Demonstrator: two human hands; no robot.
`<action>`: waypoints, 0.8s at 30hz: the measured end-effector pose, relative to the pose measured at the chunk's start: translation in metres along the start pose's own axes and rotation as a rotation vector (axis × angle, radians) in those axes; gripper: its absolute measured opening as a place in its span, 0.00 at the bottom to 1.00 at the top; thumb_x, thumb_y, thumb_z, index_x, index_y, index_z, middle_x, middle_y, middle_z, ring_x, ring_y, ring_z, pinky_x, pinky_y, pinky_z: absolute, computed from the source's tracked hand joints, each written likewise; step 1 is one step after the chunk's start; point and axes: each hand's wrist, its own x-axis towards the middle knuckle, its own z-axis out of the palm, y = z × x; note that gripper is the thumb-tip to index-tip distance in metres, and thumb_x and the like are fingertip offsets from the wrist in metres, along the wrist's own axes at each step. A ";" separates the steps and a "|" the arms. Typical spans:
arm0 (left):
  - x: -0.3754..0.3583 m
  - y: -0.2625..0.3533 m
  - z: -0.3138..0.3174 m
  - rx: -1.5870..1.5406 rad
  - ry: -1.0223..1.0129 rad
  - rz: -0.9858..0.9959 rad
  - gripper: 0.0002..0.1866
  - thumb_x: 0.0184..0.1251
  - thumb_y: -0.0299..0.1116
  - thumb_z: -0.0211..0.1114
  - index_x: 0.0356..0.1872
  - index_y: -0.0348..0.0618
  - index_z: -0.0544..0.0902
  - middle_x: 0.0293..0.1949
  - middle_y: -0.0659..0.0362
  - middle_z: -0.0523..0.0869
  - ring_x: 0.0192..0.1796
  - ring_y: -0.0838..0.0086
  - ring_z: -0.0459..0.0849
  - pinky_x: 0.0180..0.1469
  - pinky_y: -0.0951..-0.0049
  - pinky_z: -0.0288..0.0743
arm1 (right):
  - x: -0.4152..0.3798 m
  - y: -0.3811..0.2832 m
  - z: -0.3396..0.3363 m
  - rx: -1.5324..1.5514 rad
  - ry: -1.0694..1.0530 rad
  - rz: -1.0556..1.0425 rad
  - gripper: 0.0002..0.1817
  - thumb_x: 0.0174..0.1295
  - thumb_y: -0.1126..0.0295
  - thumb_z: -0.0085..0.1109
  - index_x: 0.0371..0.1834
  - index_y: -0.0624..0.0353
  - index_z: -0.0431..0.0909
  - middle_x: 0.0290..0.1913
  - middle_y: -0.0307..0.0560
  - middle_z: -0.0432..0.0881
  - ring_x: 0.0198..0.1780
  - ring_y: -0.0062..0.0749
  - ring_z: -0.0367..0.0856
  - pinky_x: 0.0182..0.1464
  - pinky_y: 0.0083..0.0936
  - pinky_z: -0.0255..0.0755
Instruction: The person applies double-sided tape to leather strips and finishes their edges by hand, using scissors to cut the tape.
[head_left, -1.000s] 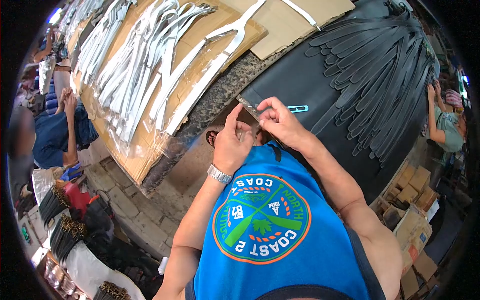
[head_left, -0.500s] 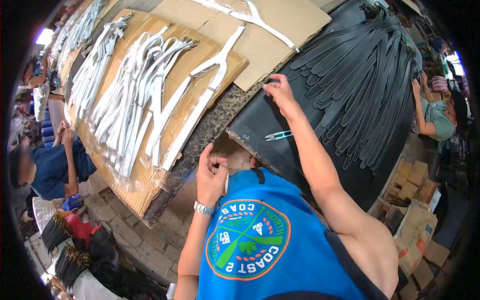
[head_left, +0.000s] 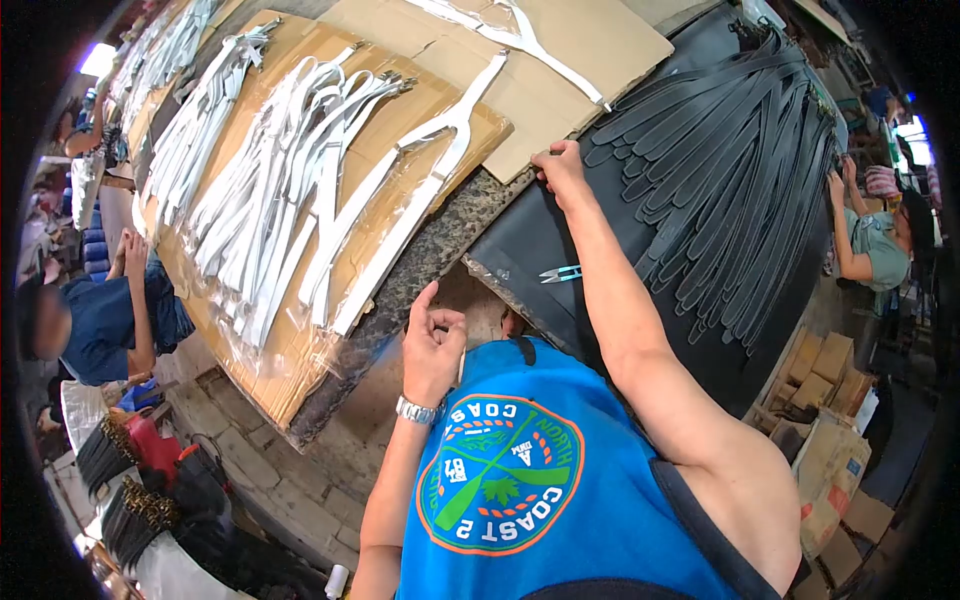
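Note:
My left hand (head_left: 432, 345), with a metal watch on the wrist, hovers in front of my blue shirt. Its index finger points up while thumb and other fingers are curled together; a thin pale edge shows by the palm, too little to name. At the near corner of the cardboard sheet (head_left: 590, 55), my right hand (head_left: 562, 172) has its fingers pinched together over the black table surface (head_left: 525, 235). Whatever they hold is hidden. Thread snips (head_left: 562, 273) with blue handles lie below that hand. White Y-shaped suspenders (head_left: 455, 125) rest on cardboard to the left.
A fan of black straps (head_left: 715, 170) covers the right table. Bundled white suspenders (head_left: 285, 170) lie on the left cardboard-topped table (head_left: 290, 400). A gap separates the tables. One person (head_left: 110, 320) works at left, another (head_left: 875, 245) at right. Cartons (head_left: 835, 480) stand lower right.
My right hand has lowered slightly toward the table by the cardboard corner, its fingers drawing closer together. My left hand keeps nearly the same pose. The whole view has shifted slightly.

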 end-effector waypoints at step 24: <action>-0.009 0.008 -0.004 -0.056 -0.074 0.102 0.39 0.67 0.20 0.62 0.78 0.40 0.57 0.51 0.54 0.81 0.38 0.81 0.81 0.39 0.80 0.77 | -0.090 -0.008 -0.048 -0.396 -0.164 -0.267 0.26 0.66 0.57 0.63 0.65 0.55 0.75 0.45 0.49 0.88 0.46 0.40 0.87 0.54 0.37 0.77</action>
